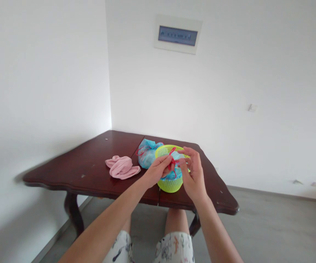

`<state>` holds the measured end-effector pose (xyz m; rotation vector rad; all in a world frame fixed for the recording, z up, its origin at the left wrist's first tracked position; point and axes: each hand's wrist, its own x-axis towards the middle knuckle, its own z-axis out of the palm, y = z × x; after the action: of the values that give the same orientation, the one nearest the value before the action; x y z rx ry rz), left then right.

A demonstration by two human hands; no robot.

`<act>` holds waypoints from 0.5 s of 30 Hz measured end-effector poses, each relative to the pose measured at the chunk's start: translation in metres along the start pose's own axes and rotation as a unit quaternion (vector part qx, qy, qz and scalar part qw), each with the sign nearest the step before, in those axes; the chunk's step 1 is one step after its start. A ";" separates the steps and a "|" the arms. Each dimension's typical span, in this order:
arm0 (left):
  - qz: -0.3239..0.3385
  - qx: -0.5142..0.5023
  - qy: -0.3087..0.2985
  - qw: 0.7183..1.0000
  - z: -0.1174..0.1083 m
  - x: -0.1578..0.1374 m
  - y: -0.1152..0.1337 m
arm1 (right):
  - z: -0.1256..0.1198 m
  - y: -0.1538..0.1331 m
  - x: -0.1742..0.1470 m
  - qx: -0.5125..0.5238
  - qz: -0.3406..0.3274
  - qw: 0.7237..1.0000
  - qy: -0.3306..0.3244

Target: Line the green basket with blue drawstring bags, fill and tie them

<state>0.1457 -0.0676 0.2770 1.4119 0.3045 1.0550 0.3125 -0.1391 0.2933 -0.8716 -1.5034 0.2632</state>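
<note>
A yellow-green mesh basket stands near the front of the dark wooden table, with a blue plastic bag lining it or lying in its mouth; I cannot tell which. Above the basket, my left hand is closed on the bag's red drawstring. My right hand is to the right of it, fingers apart and curved towards the red string. Whether its fingertips touch the string is unclear. Behind and left of the basket sits another blue bag with red string, bulging and gathered at the top.
A crumpled pink cloth lies left of the basket on the table. White walls meet behind the table's far left corner. On the back wall are a breaker panel and a switch. My legs are below the table's front edge.
</note>
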 end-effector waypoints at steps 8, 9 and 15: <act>-0.031 0.019 0.006 0.999 0.001 0.000 0.007 | -0.004 0.005 -0.004 -0.066 0.006 0.998 -0.011; -0.048 0.017 0.002 0.999 -0.001 0.000 0.007 | -0.005 0.005 -0.004 -0.053 0.013 0.998 0.013; -0.101 -0.072 0.019 0.992 -0.009 0.002 0.007 | -0.007 0.005 -0.012 0.025 0.058 0.991 0.120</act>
<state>0.1376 -0.0613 0.2825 1.2069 0.3837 0.9192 0.3195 -0.1460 0.2825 -0.9179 -1.2193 0.2708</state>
